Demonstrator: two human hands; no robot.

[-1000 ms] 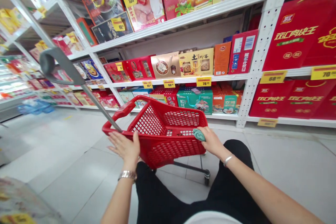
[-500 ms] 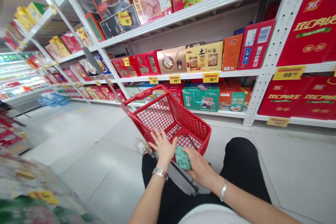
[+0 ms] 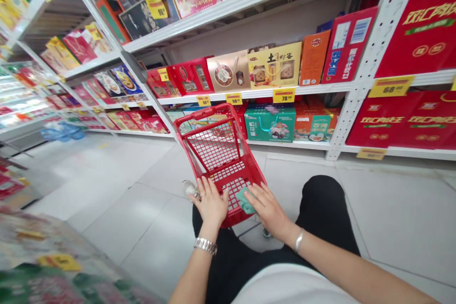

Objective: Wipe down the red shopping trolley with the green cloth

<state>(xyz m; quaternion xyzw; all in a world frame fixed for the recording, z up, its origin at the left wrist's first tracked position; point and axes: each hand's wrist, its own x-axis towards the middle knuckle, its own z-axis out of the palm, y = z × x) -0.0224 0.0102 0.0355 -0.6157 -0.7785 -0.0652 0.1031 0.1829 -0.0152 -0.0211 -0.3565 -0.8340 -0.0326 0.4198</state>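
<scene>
A red plastic shopping basket cart (image 3: 221, 171) with mesh walls stands between my knees, its handle at the far end. My left hand (image 3: 212, 203) lies at the near left rim of the cart, fingers extended and slightly spread, with nothing visible in it. My right hand (image 3: 270, 206) is over the near right corner, its fingers bent over a crumpled green cloth (image 3: 245, 200). The cloth is against the near part of the cart, partly hidden under the fingers. The near rim is partly covered by both hands.
White shelves (image 3: 320, 89) with boxed goods and yellow price tags rise beyond the cart. Red boxes (image 3: 413, 33) fill the right shelves. A blurred display (image 3: 42, 247) is at the lower left. Pale floor tiles (image 3: 149, 218) run around my legs.
The cart has swung round, so its handle end sits further right and its near end further left. My left hand moved slightly left; my right hand, with the cloth, shifted slightly up.
</scene>
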